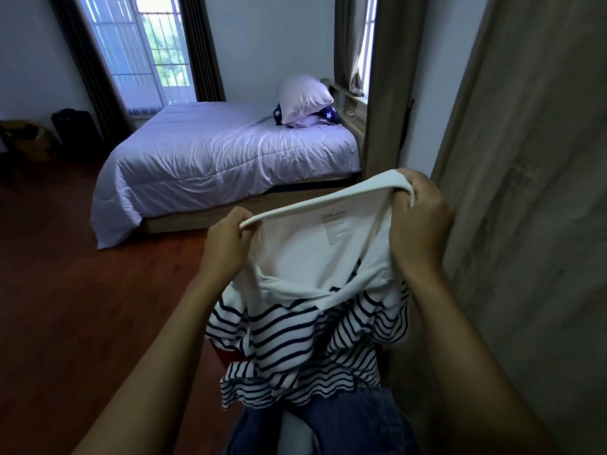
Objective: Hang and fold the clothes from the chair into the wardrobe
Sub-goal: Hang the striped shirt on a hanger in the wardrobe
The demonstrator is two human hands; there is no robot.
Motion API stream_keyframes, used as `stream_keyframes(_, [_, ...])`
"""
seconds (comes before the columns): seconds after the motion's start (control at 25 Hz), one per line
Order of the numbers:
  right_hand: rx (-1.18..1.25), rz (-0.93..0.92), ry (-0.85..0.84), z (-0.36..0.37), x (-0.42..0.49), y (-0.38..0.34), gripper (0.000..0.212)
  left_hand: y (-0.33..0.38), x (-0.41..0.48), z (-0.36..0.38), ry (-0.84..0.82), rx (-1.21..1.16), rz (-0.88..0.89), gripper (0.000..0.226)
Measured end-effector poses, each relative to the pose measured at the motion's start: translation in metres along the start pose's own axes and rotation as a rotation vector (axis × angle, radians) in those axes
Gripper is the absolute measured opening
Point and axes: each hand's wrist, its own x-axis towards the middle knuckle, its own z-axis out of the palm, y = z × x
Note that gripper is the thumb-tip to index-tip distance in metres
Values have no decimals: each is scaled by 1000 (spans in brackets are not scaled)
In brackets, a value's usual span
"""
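Observation:
I hold a white shirt with navy stripes (295, 339) up in front of me, its white collar stretched between both hands. My left hand (226, 238) grips the left end of the collar. My right hand (420, 215) grips the right end, fingers curled round the fabric. The striped body hangs down bunched below the collar. Under it lies blue denim clothing (354, 421) at the bottom of the view; what it rests on is hidden. The wardrobe's wood-grain panel (532, 192) stands close on my right.
A bed (213, 159) with a pale quilt and stacked pillows (303, 100) stands ahead across the red-brown wooden floor (82, 307). Tall windows with dark curtains (203, 47) are behind it. Dark bags (75, 126) sit at the far left wall.

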Motion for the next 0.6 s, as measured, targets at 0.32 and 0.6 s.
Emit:
stream_keyframes(0.32, [-85,75,153,-89,-17,-56,26,64,-17,-67,-88,-243,227,29])
stream_keyframes(0.6, [-275,71,189,-186,-57,-81,25,161,-75,-68,-152,-568,276,49])
